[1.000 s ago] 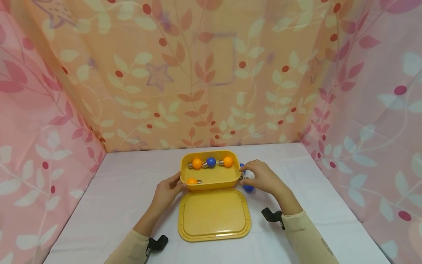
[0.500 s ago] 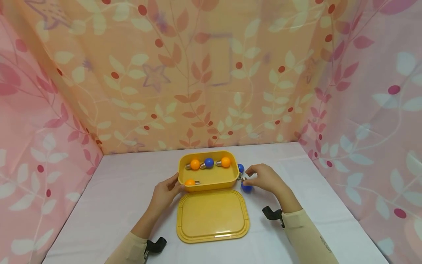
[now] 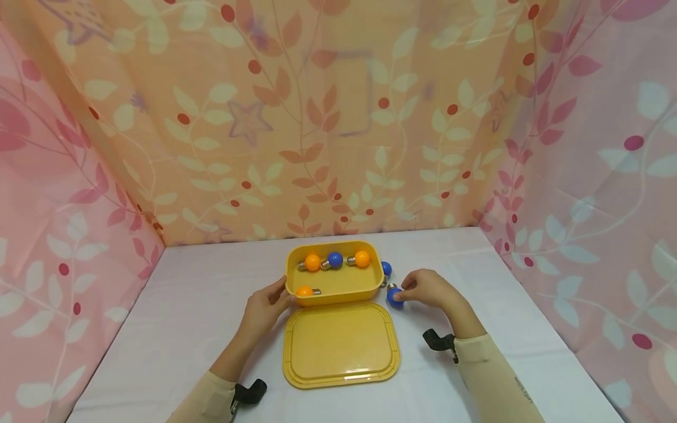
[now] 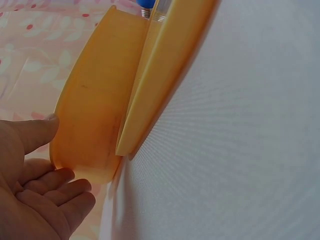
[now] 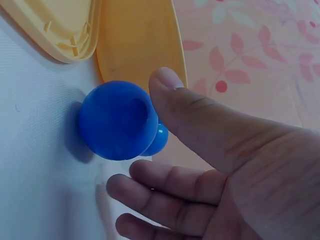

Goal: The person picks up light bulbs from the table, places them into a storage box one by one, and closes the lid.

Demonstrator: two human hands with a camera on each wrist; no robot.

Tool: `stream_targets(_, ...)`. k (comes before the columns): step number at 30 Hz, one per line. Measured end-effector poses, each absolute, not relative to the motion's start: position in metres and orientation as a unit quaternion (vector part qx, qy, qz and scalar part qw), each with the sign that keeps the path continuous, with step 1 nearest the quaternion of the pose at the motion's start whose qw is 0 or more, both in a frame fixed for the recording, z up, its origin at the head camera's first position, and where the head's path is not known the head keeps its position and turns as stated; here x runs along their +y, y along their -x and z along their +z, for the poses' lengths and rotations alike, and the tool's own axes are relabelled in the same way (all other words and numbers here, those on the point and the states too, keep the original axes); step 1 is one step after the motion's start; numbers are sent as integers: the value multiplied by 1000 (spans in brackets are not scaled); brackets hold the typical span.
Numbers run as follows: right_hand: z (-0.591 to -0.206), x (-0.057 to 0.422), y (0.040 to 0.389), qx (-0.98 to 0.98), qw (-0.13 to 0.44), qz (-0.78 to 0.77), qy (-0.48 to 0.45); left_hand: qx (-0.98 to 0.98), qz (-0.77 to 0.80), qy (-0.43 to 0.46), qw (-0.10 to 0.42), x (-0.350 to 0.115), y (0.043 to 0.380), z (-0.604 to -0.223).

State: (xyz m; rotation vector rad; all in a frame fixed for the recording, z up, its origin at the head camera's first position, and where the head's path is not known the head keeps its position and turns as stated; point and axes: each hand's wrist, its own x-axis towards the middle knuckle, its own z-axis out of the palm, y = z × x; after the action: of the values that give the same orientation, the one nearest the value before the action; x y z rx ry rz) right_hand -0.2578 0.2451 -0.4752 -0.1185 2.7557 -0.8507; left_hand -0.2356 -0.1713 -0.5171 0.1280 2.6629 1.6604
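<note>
An open yellow box [image 3: 338, 298] holds several small bulbs: an orange bulb [image 3: 313, 262] and a blue bulb [image 3: 335, 259] lie near its back wall, among others. My left hand [image 3: 262, 314] rests its fingertips against the box's left end; in the left wrist view its fingers are relaxed beside the wall [image 4: 95, 105]. On the table, right of the box, stands a blue bulb [image 3: 395, 297], metal base up and tilted. My right hand [image 3: 431, 289] has thumb and fingertips right at this bulb; in the right wrist view the bulb [image 5: 115, 122] sits just beyond the spread thumb and fingers.
Another blue bulb [image 3: 386, 268] lies against the box's right end, behind the first one. The yellow lid [image 3: 341, 346] lies flat in front of the box. Patterned cloth [image 3: 317, 147] hangs behind and at both sides of the white table [image 3: 211, 282].
My right hand has come away from the box's right wall and lowered to the nearer blue bulb, which stays about in place. The left hand keeps its place at the box.
</note>
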Motion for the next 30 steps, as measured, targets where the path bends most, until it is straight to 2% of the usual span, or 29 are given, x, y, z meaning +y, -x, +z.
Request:
stream_targets(11,-486,238,258,944,138,-298,15,846,532,-37,5,-171,232,-516)
stream_targets(30,-477,250,259,939,138,-313,18,845,533,-43,4,-172,235,-515)
